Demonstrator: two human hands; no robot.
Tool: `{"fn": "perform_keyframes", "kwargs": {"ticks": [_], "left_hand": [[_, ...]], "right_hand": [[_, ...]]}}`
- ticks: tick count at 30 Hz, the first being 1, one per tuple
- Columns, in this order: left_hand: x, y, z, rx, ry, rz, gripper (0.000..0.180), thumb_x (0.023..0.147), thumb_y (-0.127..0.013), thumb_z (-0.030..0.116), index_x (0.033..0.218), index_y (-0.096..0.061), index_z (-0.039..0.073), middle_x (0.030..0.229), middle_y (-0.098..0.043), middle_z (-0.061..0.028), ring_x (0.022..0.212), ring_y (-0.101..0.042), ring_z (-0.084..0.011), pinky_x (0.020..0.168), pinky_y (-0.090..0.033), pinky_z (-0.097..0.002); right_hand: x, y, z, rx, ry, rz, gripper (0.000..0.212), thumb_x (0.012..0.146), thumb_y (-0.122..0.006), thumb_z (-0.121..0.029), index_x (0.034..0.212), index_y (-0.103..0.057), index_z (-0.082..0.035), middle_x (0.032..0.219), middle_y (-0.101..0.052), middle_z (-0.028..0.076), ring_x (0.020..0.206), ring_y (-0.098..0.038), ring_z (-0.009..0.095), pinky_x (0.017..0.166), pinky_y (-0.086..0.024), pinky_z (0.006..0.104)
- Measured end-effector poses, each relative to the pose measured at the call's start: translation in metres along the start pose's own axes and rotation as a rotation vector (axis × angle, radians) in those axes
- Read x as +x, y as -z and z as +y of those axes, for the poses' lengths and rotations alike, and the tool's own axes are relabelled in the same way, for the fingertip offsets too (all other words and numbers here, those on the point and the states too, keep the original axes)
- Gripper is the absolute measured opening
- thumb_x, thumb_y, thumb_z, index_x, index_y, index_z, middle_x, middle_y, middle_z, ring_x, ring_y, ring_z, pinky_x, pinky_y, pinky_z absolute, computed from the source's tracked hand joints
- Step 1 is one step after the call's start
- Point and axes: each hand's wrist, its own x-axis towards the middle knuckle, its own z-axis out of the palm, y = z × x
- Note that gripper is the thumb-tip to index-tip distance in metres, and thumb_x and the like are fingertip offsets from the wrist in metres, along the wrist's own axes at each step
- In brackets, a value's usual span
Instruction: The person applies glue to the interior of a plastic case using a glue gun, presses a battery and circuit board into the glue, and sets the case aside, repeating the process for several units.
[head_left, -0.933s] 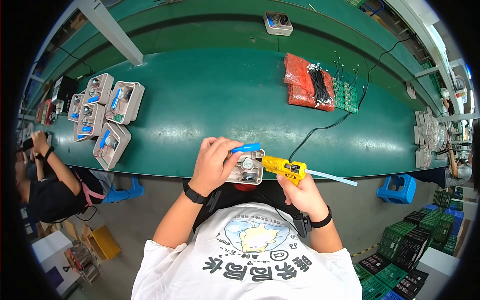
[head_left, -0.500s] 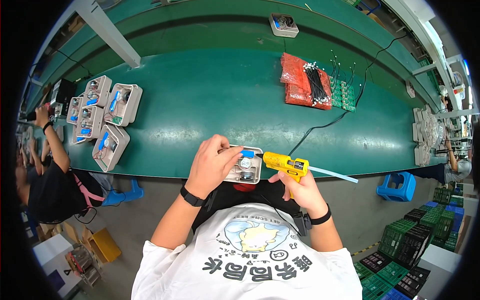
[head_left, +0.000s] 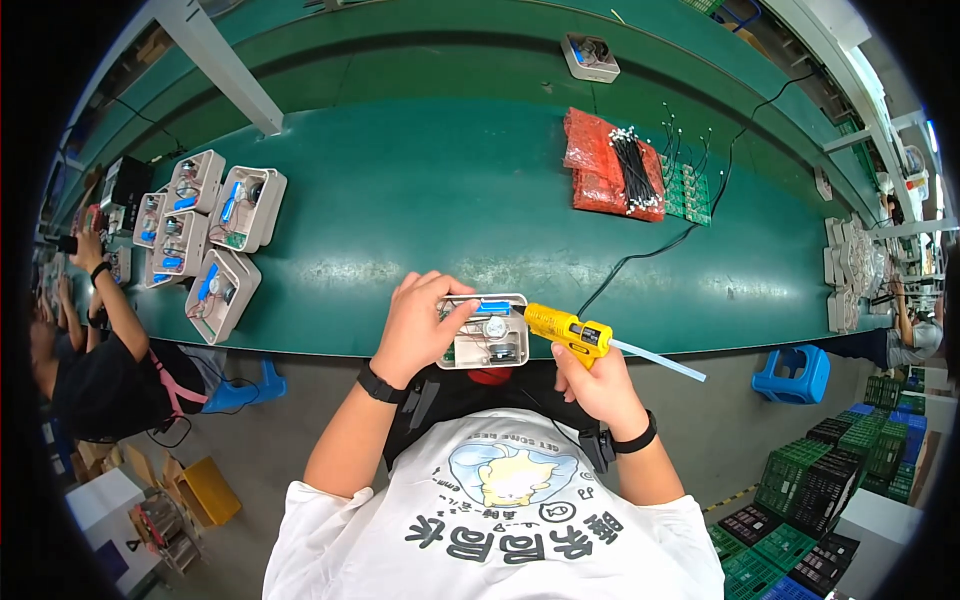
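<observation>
A worker at a long green bench (head_left: 420, 210) steadies a small open grey casing (head_left: 484, 332) at the bench's near edge, the left hand (head_left: 418, 325) curled around its left side with fingers pressed on the rim. Inside the casing sit a blue cylinder, a round metal part and thin wires. Just right of the casing, the right hand (head_left: 596, 378) is wrapped shut around the grip of a yellow glue gun (head_left: 566, 328), its nozzle pointing left at the casing's right edge and a pale glue stick (head_left: 660, 361) jutting out behind, away from the hand. A black cable (head_left: 650, 255) runs from near the gun up across the bench.

Well beyond the right hand lie flat red packets (head_left: 595, 165), a bundle of black wires with white ends (head_left: 634, 170) laid over them, and green circuit boards (head_left: 686, 188) just to their right. Far off to the left of the left hand, a cluster of similar open casings (head_left: 205, 225) stands together. Another casing (head_left: 590, 56) sits alone at the far side. Below the bench, right of the right hand, stands a blue stool (head_left: 792, 374); a co-worker's arm (head_left: 115, 305) shows at the left margin.
</observation>
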Motion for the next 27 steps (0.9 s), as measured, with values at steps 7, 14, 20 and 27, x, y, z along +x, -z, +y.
{"fn": "perform_keyframes", "kwargs": {"ticks": [7,14,20,27], "left_hand": [[-0.006,-0.003,0.002,-0.006,-0.058,0.086,0.017,0.1,-0.08,0.028,0.111,-0.085,0.015,0.108,-0.074,-0.0024,0.104,-0.063,-0.0279,0.098,-0.047,-0.0427],[-0.006,-0.002,0.001,-0.003,-0.069,0.067,0.019,0.103,-0.077,0.029,0.112,-0.085,0.015,0.109,-0.074,-0.0011,0.107,-0.062,-0.0268,0.098,-0.046,-0.0426],[-0.006,0.003,-0.003,0.005,-0.08,0.024,0.021,0.102,-0.073,0.024,0.118,-0.081,0.013,0.114,-0.072,-0.0015,0.111,-0.061,-0.0275,0.099,-0.044,-0.0436],[-0.012,0.007,-0.002,0.007,-0.154,-0.018,0.043,0.087,-0.062,0.006,0.128,-0.074,0.013,0.124,-0.069,-0.005,0.116,-0.058,-0.0301,0.102,-0.042,-0.0453]], "right_hand": [[0.0,0.006,0.007,0.131,-0.057,-0.044,0.031,0.112,-0.066,-0.019,0.135,-0.071,0.001,0.082,-0.07,0.001,0.059,-0.063,0.008,0.052,-0.053,0.0258],[-0.001,0.002,0.006,0.089,-0.056,-0.069,0.029,0.111,-0.067,-0.018,0.133,-0.07,0.0,0.074,-0.069,0.001,0.052,-0.058,0.007,0.048,-0.049,0.0238],[-0.009,-0.008,-0.014,-0.056,0.012,0.017,0.031,0.112,-0.067,-0.02,0.135,-0.07,0.001,0.08,-0.072,0.001,0.056,-0.058,0.006,0.05,-0.051,0.0232],[0.001,-0.025,-0.026,0.056,0.021,-0.102,0.033,0.113,-0.067,-0.021,0.137,-0.07,0.001,0.088,-0.075,0.001,0.063,-0.061,0.004,0.052,-0.054,0.0226]]}}
